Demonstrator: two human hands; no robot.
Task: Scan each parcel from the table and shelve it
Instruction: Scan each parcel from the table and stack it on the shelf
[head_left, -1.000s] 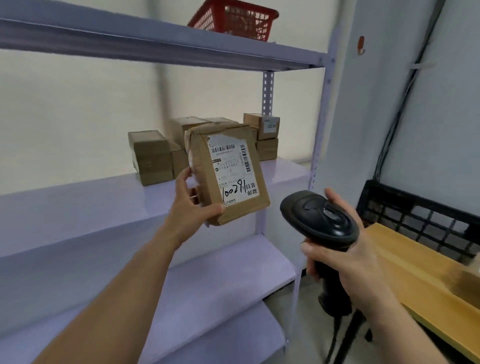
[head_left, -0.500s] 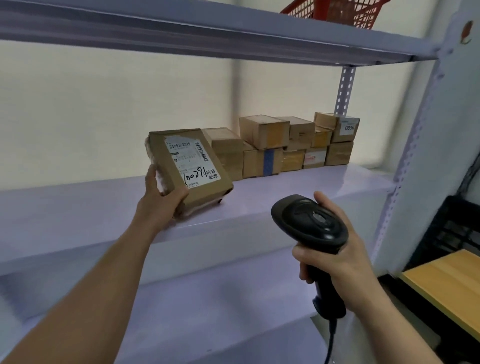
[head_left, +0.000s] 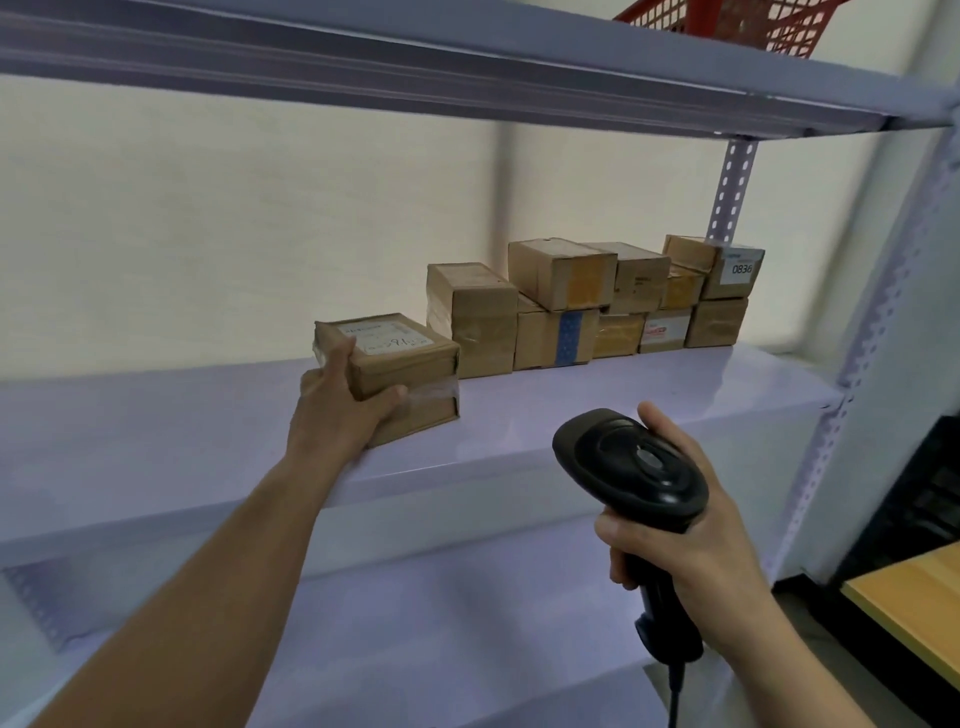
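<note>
A brown cardboard parcel (head_left: 402, 366) with a white label on top lies flat on the middle shelf (head_left: 597, 410), just left of a row of stacked boxes. My left hand (head_left: 340, 410) grips its near left corner, thumb along the front face. My right hand (head_left: 691, 535) holds a black barcode scanner (head_left: 631, 467) upright below the shelf's front edge, well right of the parcel, its cable hanging down.
Several brown boxes (head_left: 597, 301) stand stacked in two layers at the back right of the shelf. A red basket (head_left: 748, 23) sits on the upper shelf (head_left: 467, 67). A wooden table corner (head_left: 914, 608) shows at lower right, beside the shelf's perforated upright (head_left: 852, 395).
My left hand has carried the parcel from in front of the scanner onto the middle shelf and laid it flat, label up. The scanner hand has stayed roughly in place.
</note>
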